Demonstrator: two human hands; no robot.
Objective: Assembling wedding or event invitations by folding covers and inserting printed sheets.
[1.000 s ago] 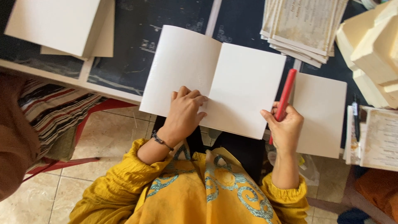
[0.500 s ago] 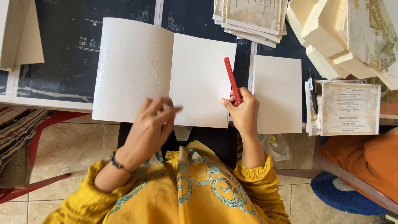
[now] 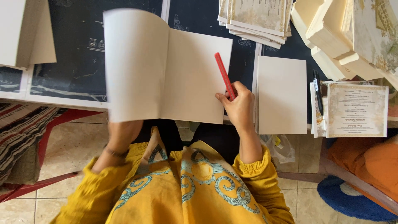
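The folded white card (image 3: pixel 166 68) lay open at table centre, its left leaf raised and blurred. The left hand (image 3: pixel 122 135) sat under it at 7 o'clock, fingers hidden, grip indeterminable; earlier it rested on top. The right hand (image 3: pixel 238 103) pinched a red stick (image 3: pixel 224 75) at 3 o'clock.

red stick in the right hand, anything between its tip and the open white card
Nothing visible. The right hand holds the red stick by its lower end, and the stick lies across the right edge of the folded white card with no object between them. The left hand is mostly hidden under the card's lower left edge.
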